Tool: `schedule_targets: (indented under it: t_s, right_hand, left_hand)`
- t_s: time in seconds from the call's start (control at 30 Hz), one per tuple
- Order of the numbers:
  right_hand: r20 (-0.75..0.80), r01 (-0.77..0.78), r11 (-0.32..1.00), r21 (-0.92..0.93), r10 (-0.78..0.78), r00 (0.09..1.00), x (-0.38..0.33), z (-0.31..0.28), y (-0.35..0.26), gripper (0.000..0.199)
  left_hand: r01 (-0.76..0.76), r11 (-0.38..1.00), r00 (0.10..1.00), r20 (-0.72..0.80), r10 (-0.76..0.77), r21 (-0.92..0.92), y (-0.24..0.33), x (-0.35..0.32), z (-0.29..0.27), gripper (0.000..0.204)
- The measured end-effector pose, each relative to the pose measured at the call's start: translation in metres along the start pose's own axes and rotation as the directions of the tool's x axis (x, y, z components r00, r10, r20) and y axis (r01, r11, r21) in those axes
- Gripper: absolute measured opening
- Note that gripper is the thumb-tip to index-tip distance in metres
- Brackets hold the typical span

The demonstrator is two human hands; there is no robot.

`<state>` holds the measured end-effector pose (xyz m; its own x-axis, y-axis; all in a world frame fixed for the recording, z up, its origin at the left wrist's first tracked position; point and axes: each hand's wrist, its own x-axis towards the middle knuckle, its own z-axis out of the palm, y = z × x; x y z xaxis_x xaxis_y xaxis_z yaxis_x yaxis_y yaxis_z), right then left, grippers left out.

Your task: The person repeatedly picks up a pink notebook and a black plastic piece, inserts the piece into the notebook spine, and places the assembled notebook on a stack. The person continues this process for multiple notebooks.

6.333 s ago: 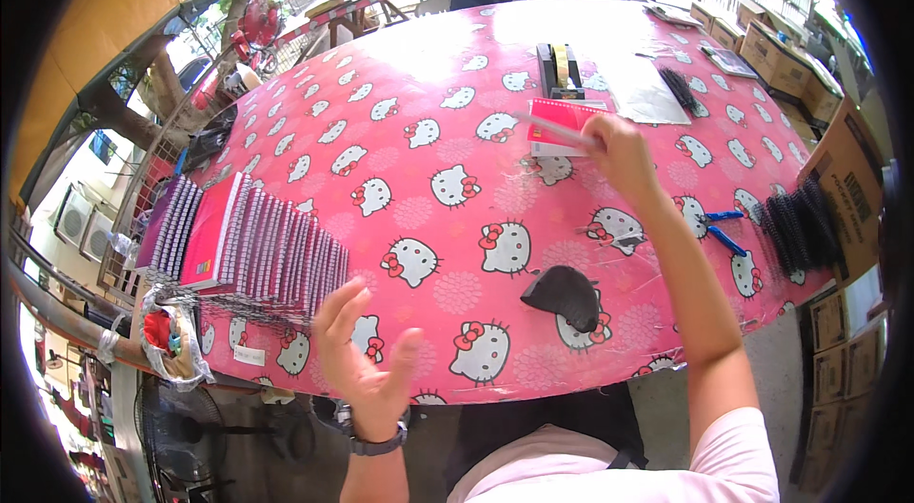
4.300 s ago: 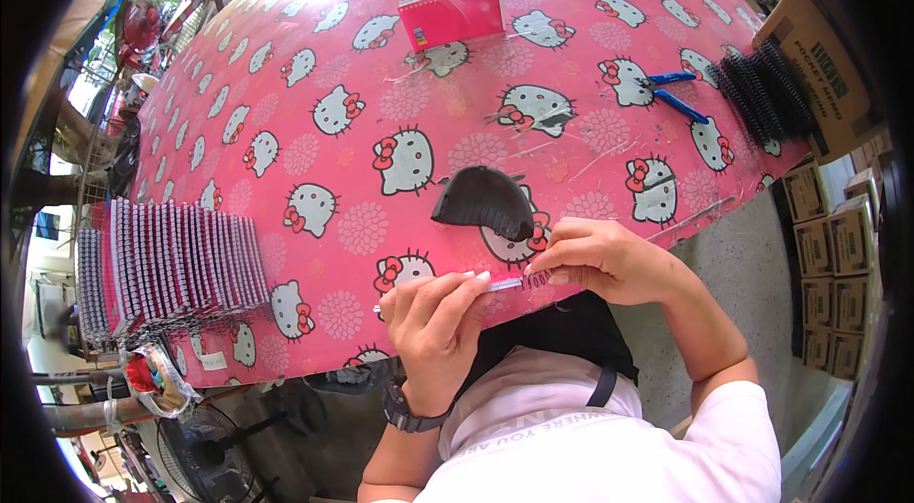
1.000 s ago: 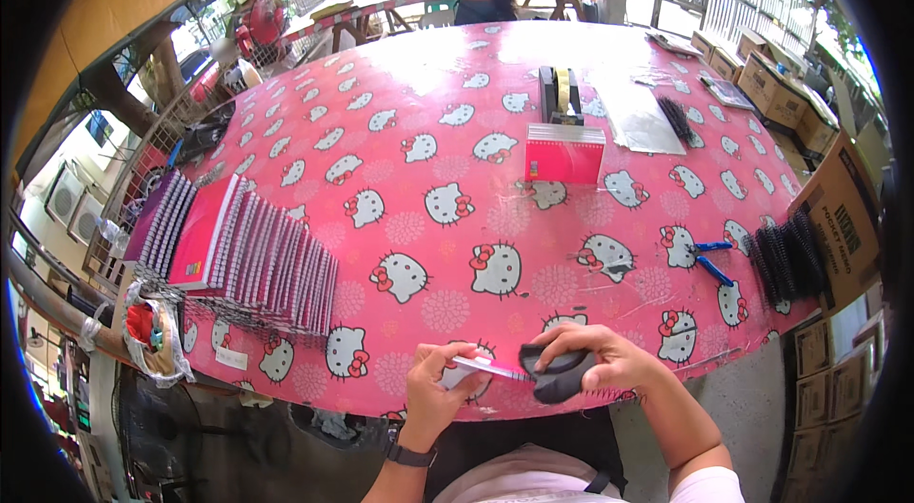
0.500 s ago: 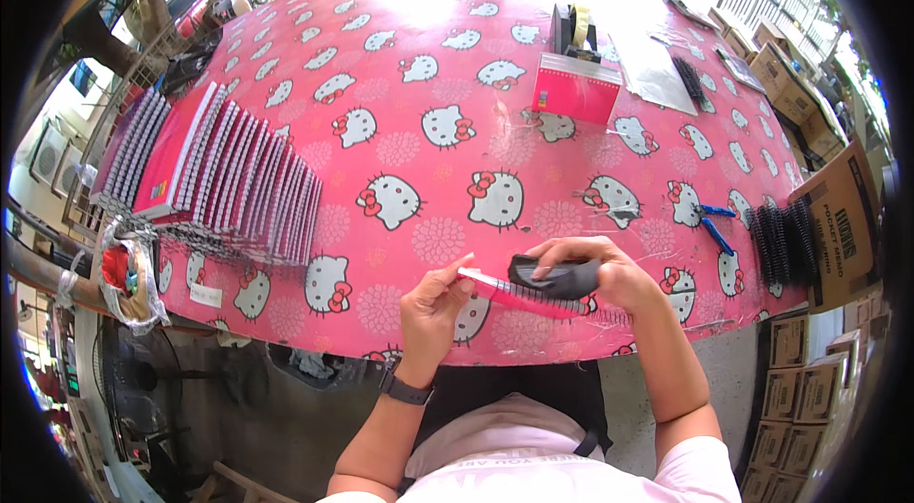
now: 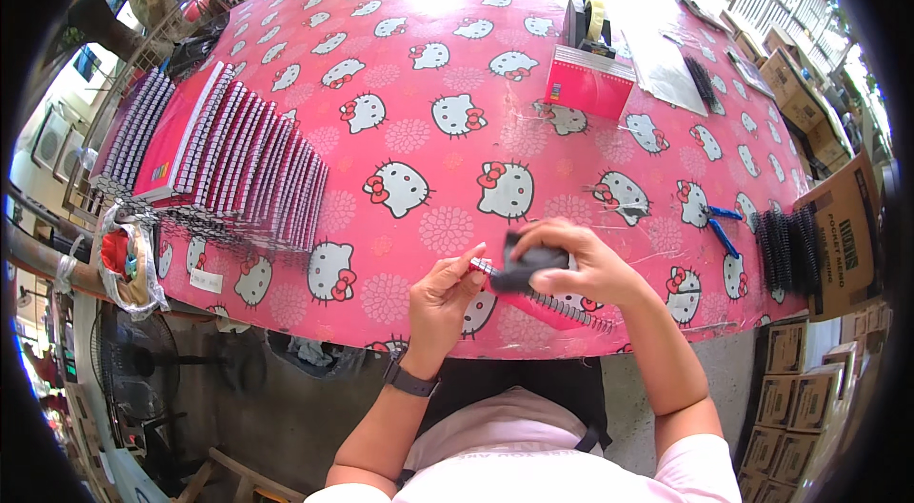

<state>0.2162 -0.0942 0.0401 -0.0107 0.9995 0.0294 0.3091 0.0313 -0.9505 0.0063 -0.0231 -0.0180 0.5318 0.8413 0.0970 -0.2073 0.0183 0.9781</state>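
My left hand pinches one end of a pink notebook held near the table's front edge. A dark spiral coil runs along the notebook's spine, and its loose end sticks out to the right. My right hand grips a rounded black tool, which lies against the spine close to my left fingertips. The tool's exact kind does not show, and it hides part of the spine. Blue-handled pliers lie on the table to the right.
Spiral-bound notebooks stand in a row at the left. A small pink stack sits before a tape dispenser. Black coils fill a tipped cardboard box at the right. A plastic bag hangs off the left edge.
My right hand has moved the black tool left along the spine, toward my left hand. More of the coil shows to the tool's right. The view has shifted slightly.
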Motion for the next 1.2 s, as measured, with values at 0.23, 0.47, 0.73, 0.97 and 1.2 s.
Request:
schedule_targets:
  t_s: [0.23, 0.47, 0.73, 0.97, 1.2]
  right_hand:
    - [-0.285, 0.040, 0.725, -0.687, -0.320, 0.903, -0.017, -0.010, -0.006, 0.051]
    - [-0.280, 0.160, 0.964, -0.214, -0.218, 0.935, -0.028, 0.036, -0.054, 0.028]
    - [-0.256, 0.267, 0.878, -0.398, -0.386, 0.886, -0.031, 0.041, -0.054, 0.028]
    - [-0.136, 0.257, 0.823, -0.507, -0.371, 0.919, -0.033, 0.039, -0.065, 0.014]
    - [-0.155, 0.272, 0.827, -0.491, -0.390, 0.908, -0.028, 0.041, -0.060, 0.021]
  left_hand:
    - [-0.004, 1.000, 0.999, 0.041, 0.003, 0.023, 0.011, -0.001, -0.001, 0.028]
    - [-0.062, 0.990, 0.995, 0.082, 0.051, 0.126, 0.047, -0.007, 0.020, 0.019]
    - [-0.223, 0.965, 0.974, 0.080, 0.214, 0.138, 0.049, -0.016, 0.020, 0.019]
    - [-0.052, 0.999, 0.999, -0.006, 0.052, -0.010, 0.048, -0.021, 0.027, 0.016]
    - [-0.311, 0.793, 0.928, -0.012, 0.372, 0.524, 0.062, -0.016, 0.026, 0.018]
